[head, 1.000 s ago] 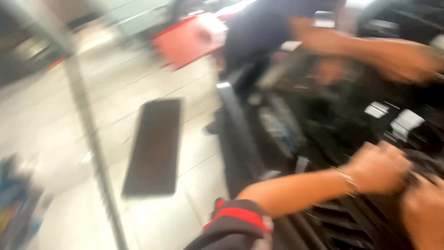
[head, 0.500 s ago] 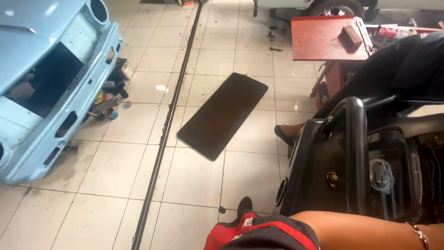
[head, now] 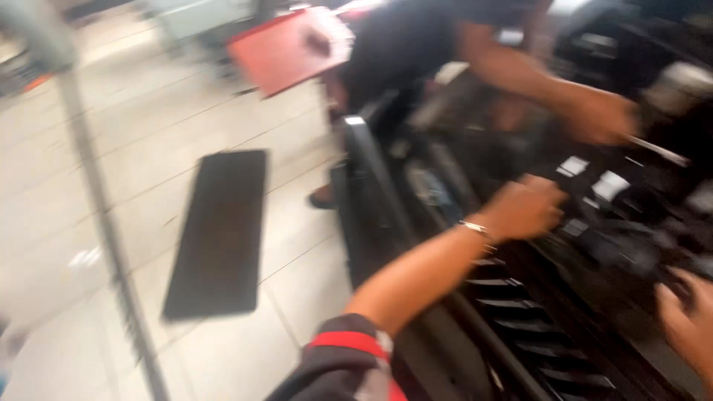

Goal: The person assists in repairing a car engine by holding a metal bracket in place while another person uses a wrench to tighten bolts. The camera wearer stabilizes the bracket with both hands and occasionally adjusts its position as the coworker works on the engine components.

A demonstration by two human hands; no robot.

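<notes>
Blurrily, left hand [head: 523, 208] on black slatted engine bay [head: 535, 297], fingers curled; right hand [head: 687, 327] fingers' state unclear.

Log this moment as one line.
left hand: reaching into black engine bay | right hand: at bay edge | co-worker's hand: opposite | grip: blurred

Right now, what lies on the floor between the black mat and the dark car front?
In the head view, only bare pale floor tiles lie between the black mat and the dark car front; blur hides small things.
</notes>
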